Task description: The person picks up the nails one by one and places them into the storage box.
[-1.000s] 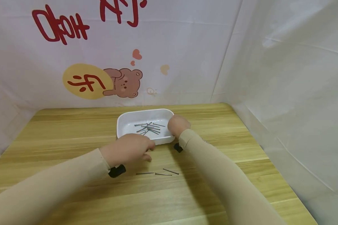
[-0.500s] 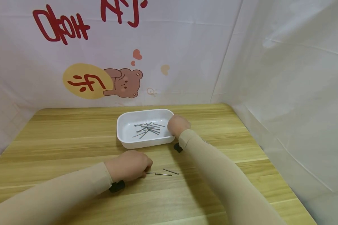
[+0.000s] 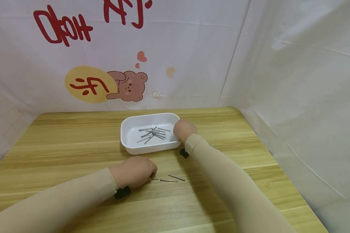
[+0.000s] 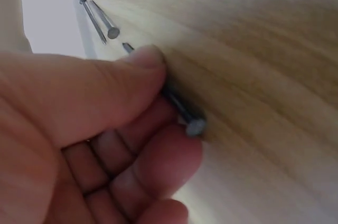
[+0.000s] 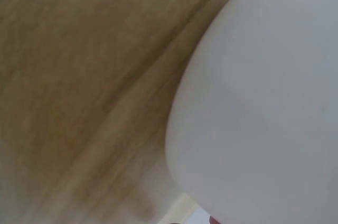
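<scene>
A steel nail (image 4: 180, 103) lies between the thumb and fingers of my left hand (image 3: 134, 171), which pinches it low over the wooden table. In the left wrist view its flat head and its tip stick out past the fingers. Just right of that hand, two loose nails (image 3: 169, 181) lie on the tabletop. Behind them stands a white tray (image 3: 150, 149) with several nails (image 3: 155, 133) in a heap inside. My right hand (image 3: 185, 130) grips the tray's right end at the rim, its fingertips hidden. The right wrist view shows the tray's smooth outer wall (image 5: 259, 108).
The wood-grain table (image 3: 75, 136) ends at a white printed curtain (image 3: 192, 64) at the back. Another white sheet (image 3: 303, 97) hangs along the right edge. A black wrist device (image 3: 122, 192) sits under the left wrist.
My left hand has come down from in front of the tray toward me and closed its fingers on the leftmost loose nail. The right hand and the tray have stayed in place.
</scene>
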